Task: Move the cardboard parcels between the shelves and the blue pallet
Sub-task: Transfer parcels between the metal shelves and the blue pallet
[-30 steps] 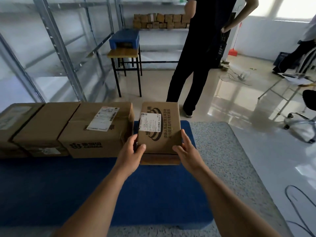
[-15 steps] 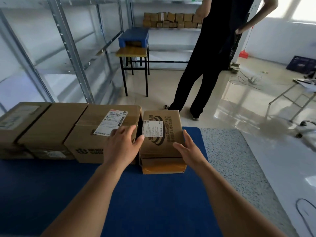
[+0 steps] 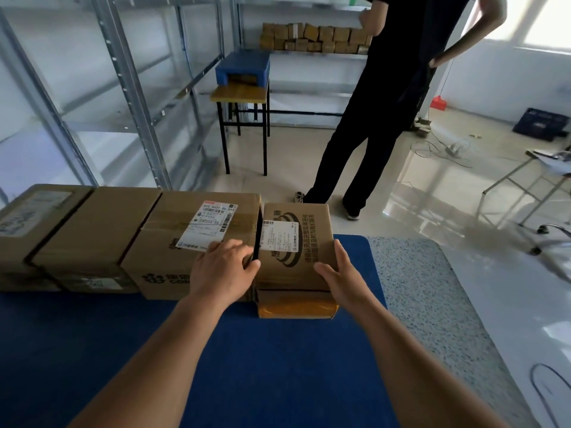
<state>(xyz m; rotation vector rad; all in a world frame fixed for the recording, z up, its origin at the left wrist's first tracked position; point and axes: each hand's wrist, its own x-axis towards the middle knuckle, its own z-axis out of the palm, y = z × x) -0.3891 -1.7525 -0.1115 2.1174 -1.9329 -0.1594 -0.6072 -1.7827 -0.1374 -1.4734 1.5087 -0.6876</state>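
With four parcels rowed on blue pallet (image 3: 278,366), near shelves (image 3: 129,88) empty; both hands (image 3: 224,268) flat on small parcel (image 3: 293,242), loose; far-shelf boxes (image 3: 312,37) remain.

Matt brown cardboard parcels (image 3: 296,242) carry white paper labels (image 3: 279,234); the blue pallet (image 3: 278,366) looks matt and felt-like, the shelving uprights (image 3: 136,97) bare metal, the floor (image 3: 432,180) glossy.

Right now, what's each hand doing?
Left hand: open, resting on the big box.
Right hand: open, flat against the small box.
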